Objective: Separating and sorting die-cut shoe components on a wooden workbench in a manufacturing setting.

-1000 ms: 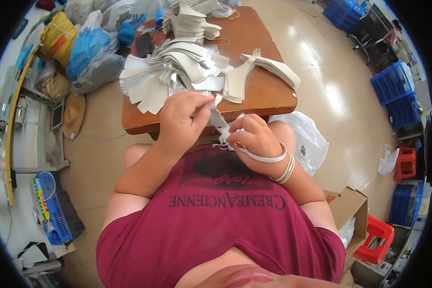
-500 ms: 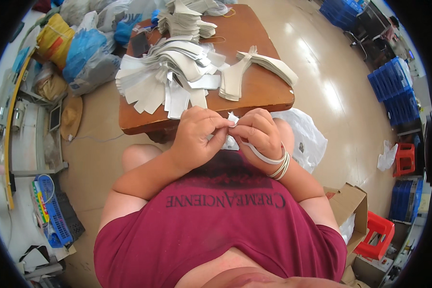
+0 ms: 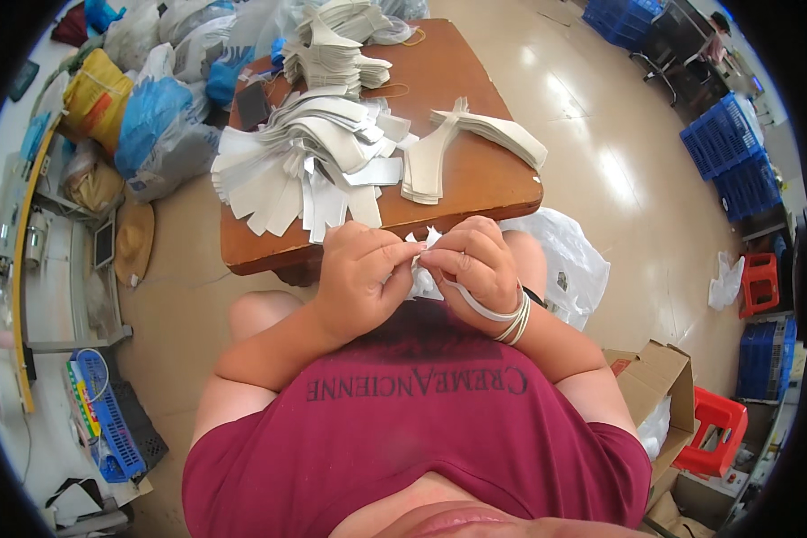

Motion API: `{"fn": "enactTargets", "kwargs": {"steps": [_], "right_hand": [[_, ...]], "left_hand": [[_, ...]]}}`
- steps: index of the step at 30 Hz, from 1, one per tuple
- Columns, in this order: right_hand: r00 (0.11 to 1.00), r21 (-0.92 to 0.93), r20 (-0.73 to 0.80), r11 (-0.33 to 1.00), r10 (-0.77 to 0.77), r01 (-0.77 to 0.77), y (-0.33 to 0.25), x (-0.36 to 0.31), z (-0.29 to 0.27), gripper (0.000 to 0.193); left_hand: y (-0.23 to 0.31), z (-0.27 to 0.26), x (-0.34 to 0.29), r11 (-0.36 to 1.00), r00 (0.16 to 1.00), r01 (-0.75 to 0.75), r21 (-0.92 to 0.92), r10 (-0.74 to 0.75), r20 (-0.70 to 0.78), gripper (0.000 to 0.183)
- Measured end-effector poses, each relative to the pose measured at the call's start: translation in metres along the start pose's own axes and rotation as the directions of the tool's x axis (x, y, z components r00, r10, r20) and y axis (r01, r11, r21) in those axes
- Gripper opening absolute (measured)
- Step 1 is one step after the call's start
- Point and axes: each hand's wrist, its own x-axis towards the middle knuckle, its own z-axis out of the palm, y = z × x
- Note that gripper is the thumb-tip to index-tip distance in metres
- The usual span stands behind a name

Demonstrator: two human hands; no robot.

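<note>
My left hand (image 3: 357, 276) and my right hand (image 3: 477, 267) meet just off the near edge of the brown table (image 3: 484, 72). Both pinch a small white piece (image 3: 425, 285) with pointed tips, its material hard to make out; part of it is hidden by the fingers. Several pale bands (image 3: 516, 321) circle my right wrist. Beyond my left hand lies a fanned heap of white, flat strips (image 3: 327, 148). A smaller stack of similar pieces, forked in shape (image 3: 429, 166), rests at the table's right side.
Another white stack (image 3: 332, 54) stands at the table's far end, near a dark phone-like slab (image 3: 253, 105). Filled plastic bags (image 3: 166, 134) crowd the far left. A white plastic bag (image 3: 569, 269) lies by my right knee. At right are a cardboard box (image 3: 650, 377) and a red stool (image 3: 722, 435).
The hands have shifted slightly toward my left, and more of the white piece shows between them. The whole view has also tilted a little, so the table sits lower in the picture.
</note>
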Motion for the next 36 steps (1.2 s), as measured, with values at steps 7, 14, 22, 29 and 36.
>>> {"fn": "enactTargets", "kwargs": {"steps": [7,14,22,29,36], "right_hand": [[0.955,-0.027,0.046,0.956,0.292,-0.291,-0.016,-0.009,-0.003,0.034],[0.921,-0.108,-0.076,0.915,0.381,-0.388,-0.017,-0.003,0.003,0.044],[0.994,-0.230,0.064,0.970,0.091,-0.074,-0.015,-0.001,-0.001,0.024],[0.997,-0.211,0.067,0.976,-0.039,0.052,-0.008,-0.003,0.013,0.027],[0.976,-0.284,0.114,0.935,-0.187,0.212,-0.004,0.000,0.019,0.020]], "left_hand": [[0.001,-0.013,0.003,0.964,0.982,-0.188,0.190,0.181,0.049,0.029],[0.003,-0.017,0.002,0.955,0.979,-0.199,0.222,0.183,0.088,0.029],[-0.002,-0.004,-0.007,0.988,0.990,0.131,-0.076,-0.127,0.054,0.014],[-0.007,-0.001,-0.013,0.900,0.941,0.337,-0.278,-0.312,0.129,0.009],[-0.006,0.010,-0.020,0.468,0.685,0.709,-0.527,-0.634,0.359,0.016]]}}
